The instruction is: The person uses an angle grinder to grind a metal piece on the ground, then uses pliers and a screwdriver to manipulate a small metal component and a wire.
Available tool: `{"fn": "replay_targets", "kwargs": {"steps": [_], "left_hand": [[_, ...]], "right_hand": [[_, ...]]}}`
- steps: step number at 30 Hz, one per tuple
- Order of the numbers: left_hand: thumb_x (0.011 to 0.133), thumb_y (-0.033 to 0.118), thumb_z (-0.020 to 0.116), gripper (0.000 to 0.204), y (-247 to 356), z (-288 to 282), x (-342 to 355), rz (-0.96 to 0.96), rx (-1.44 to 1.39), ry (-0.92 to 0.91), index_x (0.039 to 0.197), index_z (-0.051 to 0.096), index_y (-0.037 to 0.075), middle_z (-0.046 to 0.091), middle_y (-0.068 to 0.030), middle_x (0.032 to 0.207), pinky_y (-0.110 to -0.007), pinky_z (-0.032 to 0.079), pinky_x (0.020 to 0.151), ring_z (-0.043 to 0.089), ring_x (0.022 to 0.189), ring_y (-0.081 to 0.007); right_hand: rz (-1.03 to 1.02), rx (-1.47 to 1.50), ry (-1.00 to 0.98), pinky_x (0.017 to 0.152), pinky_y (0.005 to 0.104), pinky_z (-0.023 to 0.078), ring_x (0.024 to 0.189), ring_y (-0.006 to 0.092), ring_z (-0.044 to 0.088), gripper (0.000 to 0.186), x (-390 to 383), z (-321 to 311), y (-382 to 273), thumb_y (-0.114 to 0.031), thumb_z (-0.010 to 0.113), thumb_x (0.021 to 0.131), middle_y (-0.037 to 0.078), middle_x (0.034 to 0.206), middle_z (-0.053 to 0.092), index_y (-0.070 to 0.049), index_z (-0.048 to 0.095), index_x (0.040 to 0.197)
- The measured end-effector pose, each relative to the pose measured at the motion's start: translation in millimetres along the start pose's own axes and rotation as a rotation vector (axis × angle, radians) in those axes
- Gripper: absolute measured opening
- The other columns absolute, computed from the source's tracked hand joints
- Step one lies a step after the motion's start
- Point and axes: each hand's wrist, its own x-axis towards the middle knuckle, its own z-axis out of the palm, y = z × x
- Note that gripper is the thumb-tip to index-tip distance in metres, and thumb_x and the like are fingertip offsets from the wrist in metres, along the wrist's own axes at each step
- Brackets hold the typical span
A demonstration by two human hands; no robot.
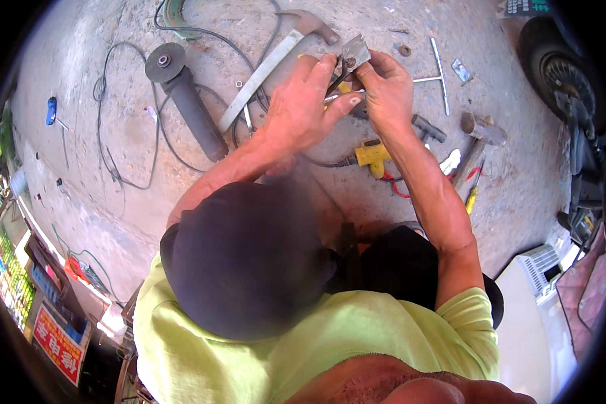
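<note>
Near the top centre, my left hand (pixel 299 108) has its index finger curled against a small grey metal piece (pixel 354 48), with a slim dark part and some yellow beneath, partly hidden by the fingers. My right hand (pixel 390 91) pinches the same piece between thumb and fingers. A hammer (pixel 276 54) with a long pale handle lies just left of my hands. A yellow power tool (pixel 369 156) with a cord lies below them, and a T-handled wrench (pixel 439 71) is to their right.
An angle grinder (pixel 188 114), cords and a blue-handled tool (pixel 52 111) lie left on the concrete. A mallet (pixel 481 135) and yellow-handled screwdriver (pixel 471 199) lie right, beside a vehicle wheel (pixel 562 84). A blurred dark cap (pixel 242 262) fills the lower middle.
</note>
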Motion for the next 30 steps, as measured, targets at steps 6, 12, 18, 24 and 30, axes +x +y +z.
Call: {"fn": "replay_targets", "kwargs": {"steps": [6,12,18,24,30], "left_hand": [[0.097,0.024,0.068,0.047,-8,-1,-3,-0.022,-0.243,0.028,0.132,0.052,-0.003,0.062,-0.0137,0.094,-0.035,0.051,0.071,0.06,0.079,-0.0214],[0.098,0.025,0.065,0.039,2,-8,-6,-0.112,-0.39,-0.047,0.123,0.056,-0.003,0.065,-0.0149,0.091,-0.037,0.053,0.072,0.064,0.079,-0.023],[0.104,0.027,0.054,0.03,0,-12,-6,-0.374,-0.964,-0.262,0.114,0.057,-0.002,0.056,-0.0028,0.081,-0.027,0.044,0.061,0.052,0.07,-0.0094],[0.106,0.026,0.05,0.028,3,-14,-5,-0.409,-0.974,-0.327,0.111,0.057,-0.001,0.052,-0.0006,0.077,-0.025,0.039,0.057,0.048,0.065,-0.0084],[0.108,0.021,0.046,0.027,3,-8,-7,-0.336,-0.885,-0.33,0.116,0.056,-0.002,0.051,-0.0013,0.074,-0.026,0.037,0.054,0.048,0.061,-0.009]], "right_hand": [[-0.02,0.085,-0.124,0.071,0.0275,0.055,0.082,0.0159,0.069,0.024,-2,-6,4,-0.002,0.066,0.094,0.011,0.097,0.072,0.005,0.064,0.116],[0.066,0.32,-0.337,0.084,0.0316,0.058,0.094,0.0185,0.07,0.029,0,-20,4,0.002,0.069,0.09,0.009,0.108,0.071,-0.003,0.063,0.118],[0.134,0.392,-0.461,0.092,0.0345,0.056,0.102,0.0185,0.069,0.031,4,-29,5,-0.003,0.075,0.089,0.007,0.11,0.071,-0.007,0.064,0.118],[0.042,0.251,-0.471,0.081,0.0281,0.056,0.094,0.0129,0.068,0.021,5,-37,6,-0.008,0.071,0.095,0.004,0.106,0.071,-0.006,0.065,0.115],[-0.118,0.066,-0.468,0.079,0.0238,0.052,0.091,0.0068,0.063,0.016,-1,-44,2,-0.01,0.066,0.099,-0.001,0.102,0.068,-0.004,0.067,0.114]]}}
